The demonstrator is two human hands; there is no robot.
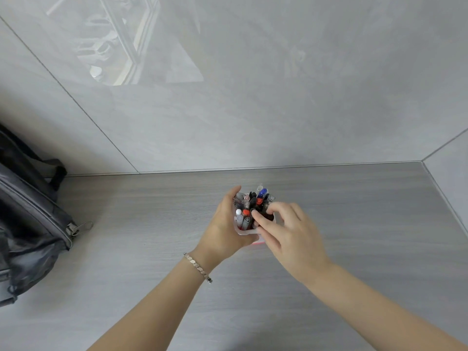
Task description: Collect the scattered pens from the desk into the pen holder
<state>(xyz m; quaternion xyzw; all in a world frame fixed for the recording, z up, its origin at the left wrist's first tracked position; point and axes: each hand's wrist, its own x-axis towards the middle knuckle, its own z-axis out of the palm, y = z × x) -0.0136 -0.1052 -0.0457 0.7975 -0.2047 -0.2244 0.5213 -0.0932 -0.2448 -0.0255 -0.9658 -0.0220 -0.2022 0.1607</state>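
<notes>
A small clear pen holder (244, 233) with a pink base stands on the grey desk, packed with several pens (254, 203) whose black, red, blue and white caps point up. My left hand (224, 230) wraps around the holder's left side and grips it. My right hand (287, 233) rests over the holder's right side, its fingertips pinching the caps of the black pens at the rim. I see no loose pens on the desk.
A dark grey backpack (30, 224) with a metal zipper pull lies at the desk's left edge. Glossy grey wall panels (253, 97) rise behind the wood-grain desk (367, 211), with a corner at the far right. A silver bracelet (197, 267) circles my left wrist.
</notes>
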